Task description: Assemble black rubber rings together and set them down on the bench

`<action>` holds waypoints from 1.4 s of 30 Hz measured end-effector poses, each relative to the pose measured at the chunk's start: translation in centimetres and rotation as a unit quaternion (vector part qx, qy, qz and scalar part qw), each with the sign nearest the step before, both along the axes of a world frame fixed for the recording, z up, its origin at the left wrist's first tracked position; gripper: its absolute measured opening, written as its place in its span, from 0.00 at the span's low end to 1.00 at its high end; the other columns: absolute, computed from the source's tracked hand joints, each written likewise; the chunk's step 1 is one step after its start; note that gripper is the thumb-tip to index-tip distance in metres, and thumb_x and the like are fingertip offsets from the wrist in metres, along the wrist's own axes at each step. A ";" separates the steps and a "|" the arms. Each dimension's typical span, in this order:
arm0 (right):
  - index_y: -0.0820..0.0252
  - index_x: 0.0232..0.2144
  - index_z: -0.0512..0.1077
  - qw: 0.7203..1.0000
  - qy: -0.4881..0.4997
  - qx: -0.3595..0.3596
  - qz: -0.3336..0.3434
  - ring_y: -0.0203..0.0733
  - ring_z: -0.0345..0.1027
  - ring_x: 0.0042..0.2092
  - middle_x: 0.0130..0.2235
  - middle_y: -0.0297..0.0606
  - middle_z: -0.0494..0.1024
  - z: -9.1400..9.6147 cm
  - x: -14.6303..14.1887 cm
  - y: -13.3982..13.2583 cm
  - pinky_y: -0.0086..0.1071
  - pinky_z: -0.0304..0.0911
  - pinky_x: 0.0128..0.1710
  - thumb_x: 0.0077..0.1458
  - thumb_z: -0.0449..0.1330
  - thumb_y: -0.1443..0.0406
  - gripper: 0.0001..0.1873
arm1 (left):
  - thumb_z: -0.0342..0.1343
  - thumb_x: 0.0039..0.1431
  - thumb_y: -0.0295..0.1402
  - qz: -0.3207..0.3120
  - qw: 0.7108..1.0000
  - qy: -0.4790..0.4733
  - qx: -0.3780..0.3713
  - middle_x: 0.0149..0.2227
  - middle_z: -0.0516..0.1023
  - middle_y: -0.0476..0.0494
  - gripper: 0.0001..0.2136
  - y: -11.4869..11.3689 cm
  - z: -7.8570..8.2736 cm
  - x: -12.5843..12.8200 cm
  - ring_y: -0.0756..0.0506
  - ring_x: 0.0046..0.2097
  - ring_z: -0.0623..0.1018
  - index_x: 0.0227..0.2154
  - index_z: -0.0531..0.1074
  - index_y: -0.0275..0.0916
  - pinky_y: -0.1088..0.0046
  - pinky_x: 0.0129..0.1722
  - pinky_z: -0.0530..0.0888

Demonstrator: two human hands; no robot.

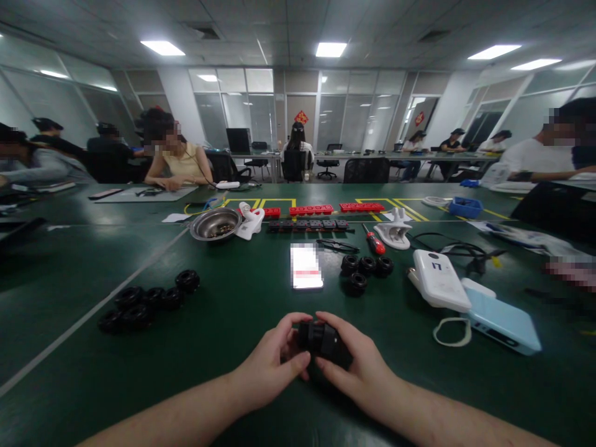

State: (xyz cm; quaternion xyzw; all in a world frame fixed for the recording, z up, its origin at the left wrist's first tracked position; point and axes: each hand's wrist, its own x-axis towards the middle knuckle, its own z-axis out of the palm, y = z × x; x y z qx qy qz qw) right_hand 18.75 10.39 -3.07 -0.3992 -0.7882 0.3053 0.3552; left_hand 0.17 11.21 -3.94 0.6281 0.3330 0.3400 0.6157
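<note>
Over the near side of the desk [223, 298], the left hand [272, 360] and right hand [365, 360] grasp a black part [323, 338]. Ahead, a narrow gap separates the hands from the near edge of the phone [306, 267]. Wider gaps extend left to the tires [136, 316] and right to the blue power bank [505, 323].

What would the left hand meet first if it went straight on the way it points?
The left hand grips the black part; past that, it would likely meet the right hand, though depth is unclear.
</note>
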 end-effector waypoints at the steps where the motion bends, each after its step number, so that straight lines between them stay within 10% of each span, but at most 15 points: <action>1: 0.56 0.51 0.55 1.000 -0.001 0.011 0.017 0.45 0.61 0.49 0.48 0.43 0.66 0.1 0.0 0.0 0.41 0.58 0.49 0.45 0.55 0.71 0.29 | 0.53 0.51 0.42 0.001 1.000 0.011 -0.010 0.31 0.70 0.47 0.20 0.0 0.0 0.0 0.53 0.23 0.71 0.44 0.57 0.39 0.78 0.22 0.67; 9: 0.50 0.55 0.50 0.995 -0.041 0.026 0.084 0.43 0.55 0.50 0.56 0.40 0.48 1.1 0.2 -0.8 0.38 0.56 0.50 0.45 0.53 0.75 0.35 | 0.52 0.49 0.47 0.040 0.998 0.026 0.046 0.29 0.68 0.48 0.20 0.0 0.5 0.2 0.50 0.30 0.70 0.38 0.63 0.36 0.77 0.28 0.67; 18: 0.50 0.56 0.45 0.998 0.046 0.010 0.050 0.43 0.55 0.51 0.51 0.42 0.55 0.3 0.2 -0.5 0.38 0.57 0.49 0.50 0.53 0.68 0.32 | 0.44 0.53 0.49 0.030 0.999 0.028 0.002 0.21 0.67 0.51 0.19 -0.2 -0.2 0.2 0.55 0.16 0.65 0.36 0.61 0.36 0.83 0.14 0.60; 23: 0.56 0.48 0.60 0.997 0.022 -0.023 0.072 0.44 0.58 0.49 0.48 0.42 0.61 0.6 0.0 -0.1 0.38 0.56 0.49 0.44 0.61 0.65 0.27 | 0.41 0.55 0.48 0.061 0.997 0.035 -0.039 0.17 0.67 0.52 0.18 0.1 -0.4 0.3 0.55 0.15 0.65 0.29 0.63 0.35 0.83 0.13 0.58; 27: 0.56 0.49 0.60 0.997 0.001 -0.055 0.053 0.44 0.62 0.45 0.44 0.41 0.68 0.4 0.0 0.4 0.39 0.60 0.45 0.45 0.60 0.64 0.27 | 0.38 0.57 0.47 0.082 0.996 0.034 -0.017 0.20 0.67 0.51 0.20 0.1 -0.4 0.2 0.55 0.17 0.65 0.41 0.61 0.35 0.82 0.15 0.58; 34: 0.59 0.49 0.56 0.992 0.042 -0.115 0.019 0.41 0.66 0.37 0.39 0.40 0.70 -0.3 0.0 0.8 0.35 0.64 0.35 0.48 0.55 0.64 0.25 | 0.54 0.50 0.39 0.013 0.999 0.031 -0.030 0.32 0.68 0.46 0.23 -0.2 0.5 0.4 0.52 0.26 0.69 0.47 0.55 0.39 0.77 0.24 0.67; 42: 0.57 0.44 0.57 0.998 0.018 0.045 0.050 0.40 0.63 0.42 0.41 0.40 0.67 0.4 0.3 -0.2 0.34 0.62 0.42 0.45 0.56 0.71 0.22 | 0.48 0.46 0.54 0.002 0.999 0.036 -0.010 0.19 0.65 0.50 0.24 0.4 -0.5 0.0 0.54 0.19 0.65 0.26 0.64 0.33 0.80 0.17 0.60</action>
